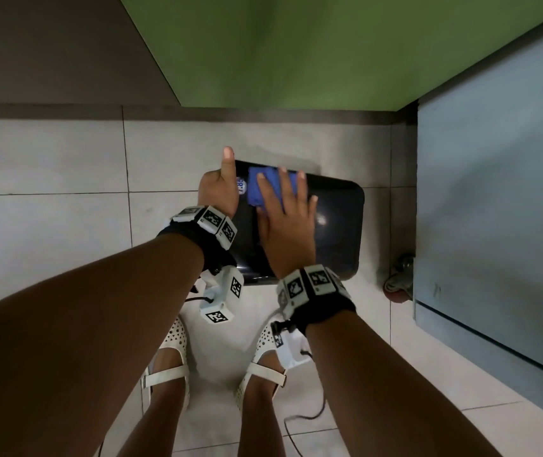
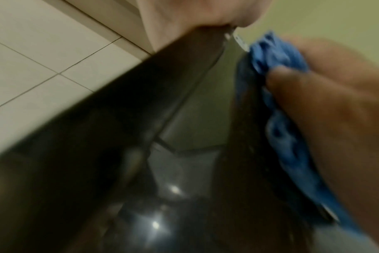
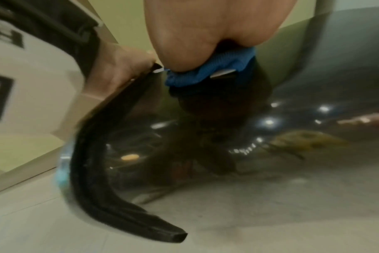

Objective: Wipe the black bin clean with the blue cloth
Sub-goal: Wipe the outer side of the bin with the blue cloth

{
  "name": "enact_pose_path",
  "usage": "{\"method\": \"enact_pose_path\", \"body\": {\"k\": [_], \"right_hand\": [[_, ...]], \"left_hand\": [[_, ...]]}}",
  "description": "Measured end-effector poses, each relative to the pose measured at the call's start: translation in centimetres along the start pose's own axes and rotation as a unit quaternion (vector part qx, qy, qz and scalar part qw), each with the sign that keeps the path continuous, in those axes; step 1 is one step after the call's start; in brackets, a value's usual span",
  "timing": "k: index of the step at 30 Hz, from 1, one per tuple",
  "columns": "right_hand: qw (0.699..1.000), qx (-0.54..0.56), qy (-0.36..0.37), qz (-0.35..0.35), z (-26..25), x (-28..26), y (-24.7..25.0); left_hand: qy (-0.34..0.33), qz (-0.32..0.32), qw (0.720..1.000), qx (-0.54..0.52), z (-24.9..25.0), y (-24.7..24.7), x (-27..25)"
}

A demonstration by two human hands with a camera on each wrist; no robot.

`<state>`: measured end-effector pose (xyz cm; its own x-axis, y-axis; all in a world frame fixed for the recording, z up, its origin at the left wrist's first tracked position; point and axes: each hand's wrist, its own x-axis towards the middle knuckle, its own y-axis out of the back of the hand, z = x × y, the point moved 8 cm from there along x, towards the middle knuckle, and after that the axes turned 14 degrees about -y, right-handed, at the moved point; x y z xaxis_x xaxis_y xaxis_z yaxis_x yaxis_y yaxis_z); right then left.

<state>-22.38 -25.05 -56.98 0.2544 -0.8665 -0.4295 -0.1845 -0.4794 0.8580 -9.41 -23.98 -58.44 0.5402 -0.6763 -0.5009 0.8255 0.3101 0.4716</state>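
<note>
The black bin [image 1: 329, 222] stands on the tiled floor [image 1: 49, 225] by the green wall [image 1: 280, 51], its glossy lid facing up. The right hand [image 1: 288, 222] lies flat, fingers spread, pressing the blue cloth [image 1: 263, 188] onto the lid's far left part — an open, flat grip for rubbing. The left hand [image 1: 219, 189] holds the bin's left edge, thumb raised, likely steadying it against the wiping — its fingers are hidden.

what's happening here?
A person stands over a black bin on a tiled floor. The right hand presses a blue cloth flat on the bin's glossy top, fingers spread, near its far left corner. The left hand holds the bin's left edge, thumb up. A sticker shows beside the cloth.
</note>
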Motion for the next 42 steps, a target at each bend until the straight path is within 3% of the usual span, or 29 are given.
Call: {"method": "enact_pose_path", "body": {"k": [7,10,12,15,20,24,25,30,34,37,42], "right_hand": [[0.985,0.001,-0.172,0.005,10.7,0.2,2.3],[0.962,0.077,-0.262,0.024,12.6,0.3,2.5],[0.952,0.062,-0.297,0.046,11.9,0.2,2.5],[0.966,0.032,-0.253,0.032,7.7,-0.3,1.5],[0.998,0.034,-0.051,0.015,-1.8,-2.7,-1.9],[1.000,-0.013,0.027,-0.009,-0.9,-2.4,-1.6],[1.000,-0.011,0.022,-0.001,0.6,-2.1,-1.0],[0.989,0.000,-0.150,0.010,8.5,-1.1,0.9],[0.981,0.004,-0.194,0.024,8.6,-1.0,0.7],[0.977,0.007,-0.210,0.028,8.6,-0.9,0.8],[0.979,0.016,-0.203,0.025,8.3,-0.3,1.6]], "left_hand": [[0.002,-0.016,1.000,-0.010,-0.1,-0.3,0.2],[-0.002,-0.012,1.000,-0.013,-0.2,-0.3,0.4],[0.002,-0.011,1.000,-0.013,-0.1,-0.3,0.3],[-0.004,-0.007,1.000,-0.005,0.0,-0.2,0.3],[0.000,-0.013,1.000,0.000,-0.4,-0.3,0.5],[-0.001,-0.023,1.000,0.007,-0.1,-0.3,0.6],[-0.003,-0.024,1.000,0.011,0.0,-0.3,0.6],[-0.008,-0.030,1.000,0.000,0.0,-0.2,0.2],[-0.007,-0.052,0.999,-0.001,0.5,-0.1,-0.2],[-0.003,-0.104,0.995,0.000,0.1,-0.4,-0.7],[0.089,-0.153,0.982,-0.059,-6.2,-1.2,-6.1]]}}
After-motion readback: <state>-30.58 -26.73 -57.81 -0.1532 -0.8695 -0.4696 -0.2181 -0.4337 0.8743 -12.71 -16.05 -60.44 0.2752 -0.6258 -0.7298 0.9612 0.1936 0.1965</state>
